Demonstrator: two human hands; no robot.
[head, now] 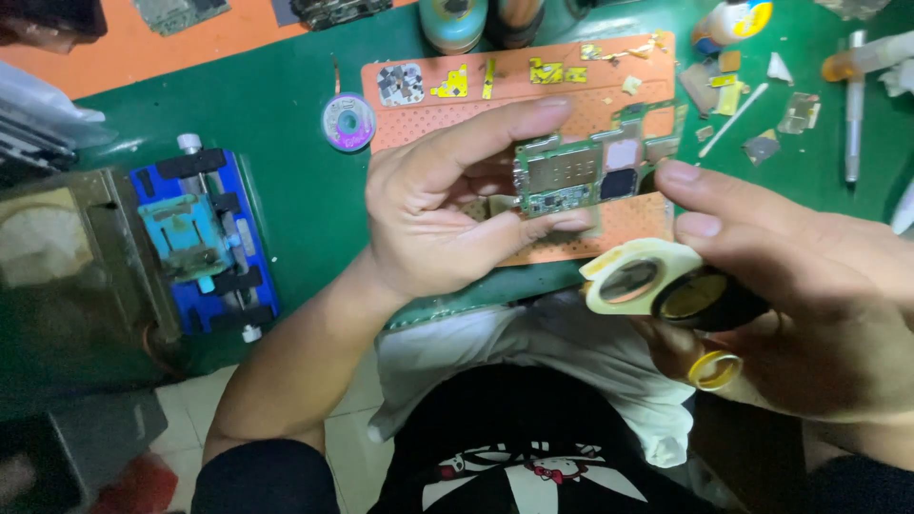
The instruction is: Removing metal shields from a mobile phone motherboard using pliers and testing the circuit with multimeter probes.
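Observation:
My left hand (447, 205) pinches a small green circuit board (581, 171) with silver shields by its left end, holding it above an orange perforated work mat (571, 90). My right hand (809, 305), with a yellow ring on one finger, holds a cream-framed folding magnifier (647, 281) with a black lens part, just below and right of the board. The thumb and forefinger of that hand reach toward the board's right end.
A blue board-holding fixture (205, 243) sits at the left on the green bench mat (295, 190). A small spool (348, 121) lies by the orange mat. Yellow tape scraps (547, 69), metal shields, a swab and tubes are scattered at the back right.

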